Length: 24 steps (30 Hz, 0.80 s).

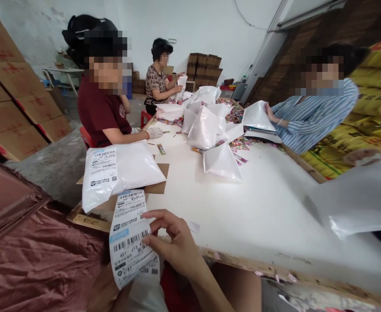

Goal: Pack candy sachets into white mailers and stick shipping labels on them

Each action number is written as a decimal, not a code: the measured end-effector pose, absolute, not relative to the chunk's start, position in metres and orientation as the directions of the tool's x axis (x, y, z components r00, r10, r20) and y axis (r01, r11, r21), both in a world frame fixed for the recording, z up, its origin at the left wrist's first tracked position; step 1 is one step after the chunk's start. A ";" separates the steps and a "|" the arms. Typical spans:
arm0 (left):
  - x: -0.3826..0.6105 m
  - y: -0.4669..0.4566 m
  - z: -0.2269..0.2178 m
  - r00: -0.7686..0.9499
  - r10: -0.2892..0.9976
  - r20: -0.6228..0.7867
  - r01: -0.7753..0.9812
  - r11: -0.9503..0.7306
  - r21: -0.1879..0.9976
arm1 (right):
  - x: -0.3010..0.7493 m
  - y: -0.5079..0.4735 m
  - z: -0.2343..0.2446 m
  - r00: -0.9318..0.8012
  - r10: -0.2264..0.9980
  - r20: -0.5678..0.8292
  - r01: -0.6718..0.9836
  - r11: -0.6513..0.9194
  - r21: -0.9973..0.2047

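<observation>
A strip of printed shipping labels [130, 247] hangs over the near left table edge, with barcodes and blue patches. My right hand [174, 240] is at its right edge, thumb and forefinger curved and apart, the thumb tip against a label. My left hand [144, 288] appears as a pale, glove-like patch below the strip; its fingers are hidden behind the labels. Just beyond the strip lies a stuffed white mailing bag [138, 167] with a label on its left part, resting on brown cardboard [157, 184].
Several white bags [205, 128] are heaped mid-table among small colourful packets [236, 112]. One person [102, 112] sits at left, another [157, 84] farther back; a person in stripes [320, 110] handles a bag at right. A blurred white bag [362, 199] juts in. Cartons [11, 86] stack at left.
</observation>
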State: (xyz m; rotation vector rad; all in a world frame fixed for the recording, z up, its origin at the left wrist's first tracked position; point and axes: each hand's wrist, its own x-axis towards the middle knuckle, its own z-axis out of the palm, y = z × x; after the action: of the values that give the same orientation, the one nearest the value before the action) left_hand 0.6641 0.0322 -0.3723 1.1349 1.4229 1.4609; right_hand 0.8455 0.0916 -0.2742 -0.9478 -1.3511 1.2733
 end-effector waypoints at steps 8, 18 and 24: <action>0.665 0.082 -0.345 0.036 0.854 -0.519 -0.492 0.467 0.735 | 0.847 0.069 -0.311 -0.200 0.964 0.177 0.327 0.236 -0.915; 0.682 0.090 -0.330 0.087 0.747 -0.659 -0.526 0.597 0.606 | 0.848 0.060 -0.312 -0.190 0.928 0.321 0.585 0.370 -0.722; 0.679 0.099 -0.330 0.192 0.651 -0.735 -0.517 0.703 0.488 | 0.841 0.050 -0.319 -0.192 0.947 0.259 0.553 0.322 -0.769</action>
State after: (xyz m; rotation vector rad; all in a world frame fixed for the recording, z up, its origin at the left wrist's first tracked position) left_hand 0.6791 0.0985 -0.3300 0.1423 1.1066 0.8237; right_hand 0.8405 0.0499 -0.3186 -1.3279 -1.8592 0.6843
